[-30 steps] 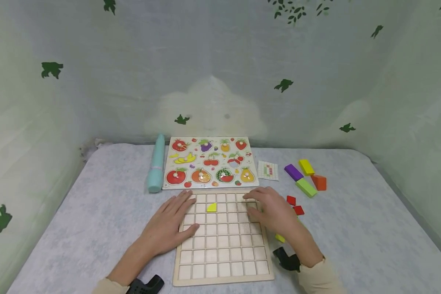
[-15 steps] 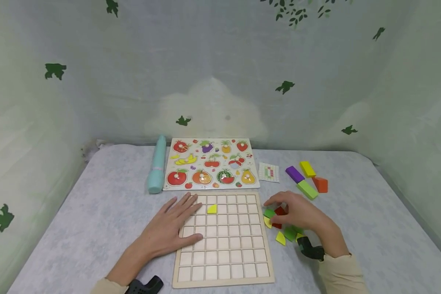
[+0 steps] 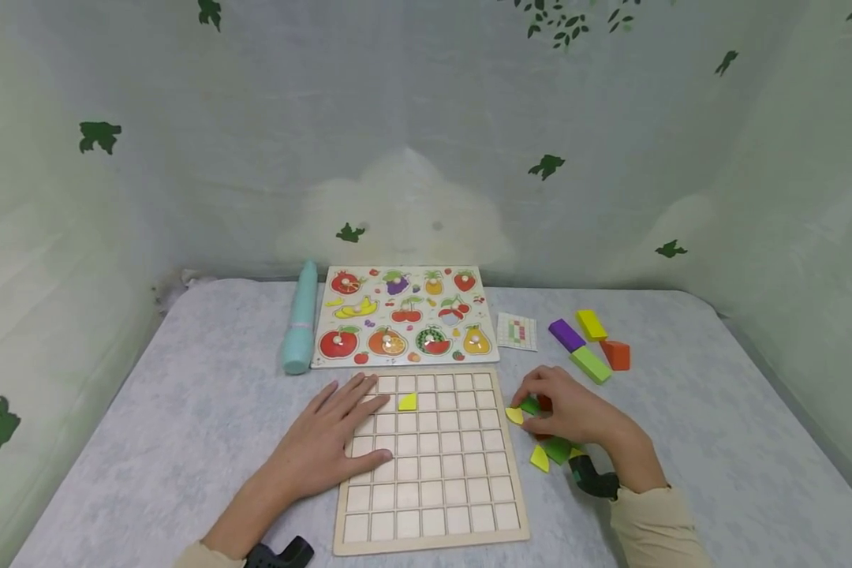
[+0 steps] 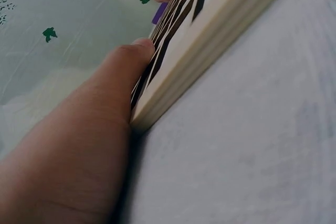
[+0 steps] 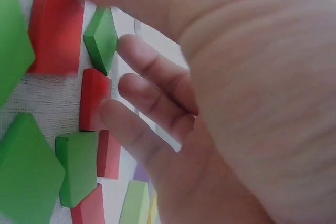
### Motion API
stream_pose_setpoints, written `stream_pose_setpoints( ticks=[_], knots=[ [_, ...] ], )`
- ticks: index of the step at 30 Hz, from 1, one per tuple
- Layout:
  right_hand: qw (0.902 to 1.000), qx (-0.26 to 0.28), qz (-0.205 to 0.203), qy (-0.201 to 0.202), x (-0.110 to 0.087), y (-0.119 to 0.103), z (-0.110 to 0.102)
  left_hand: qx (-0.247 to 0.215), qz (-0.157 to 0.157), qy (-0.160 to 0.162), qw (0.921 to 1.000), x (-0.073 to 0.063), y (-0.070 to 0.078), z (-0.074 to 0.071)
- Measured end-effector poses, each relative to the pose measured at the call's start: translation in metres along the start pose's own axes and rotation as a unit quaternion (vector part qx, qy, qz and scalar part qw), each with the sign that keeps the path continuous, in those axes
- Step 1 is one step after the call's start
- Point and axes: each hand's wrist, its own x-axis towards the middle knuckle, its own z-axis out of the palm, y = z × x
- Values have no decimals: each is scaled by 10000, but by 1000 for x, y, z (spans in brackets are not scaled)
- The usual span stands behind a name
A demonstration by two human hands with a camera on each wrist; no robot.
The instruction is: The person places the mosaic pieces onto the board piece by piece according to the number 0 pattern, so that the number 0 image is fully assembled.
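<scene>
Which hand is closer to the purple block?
The right hand. It's just this side of the purple block, by the loose coloured pieces. The left hand is farther away, resting on the left part of the grid board.

**Items by Kind — A Count**

Two hands: one left hand (image 3: pixel 326 442), one right hand (image 3: pixel 568 406). One grid board (image 3: pixel 431 471), one fruit board (image 3: pixel 436 290), one teal roll (image 3: pixel 300 319), one printed card (image 3: pixel 517 331). Four blocks (image 3: pixel 591 366). Small pieces — four yellow pieces (image 3: pixel 407 402); in the right wrist view, four red pieces (image 5: pixel 58 32) and four green pieces (image 5: pixel 79 166).
</scene>
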Motion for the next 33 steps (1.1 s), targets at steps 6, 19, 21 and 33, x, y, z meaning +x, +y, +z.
stream_pose_setpoints(
  ticks=[6, 19, 21, 33],
  knots=[
    [9992, -287, -68, 280, 1, -3, 2, 24, -5, 70, 10000, -1, 0, 0],
    [9991, -171, 314, 237, 6, -9, 3, -103, -37, 58, 9999, -1, -1, 0],
    [9990, -181, 323, 232, 7, -11, 4, -93, -46, 68, 9999, -2, -1, 0],
    [9984, -169, 227, 487, 10, -23, 7, -83, -68, 48, 9999, -2, 0, 0]
  ],
)
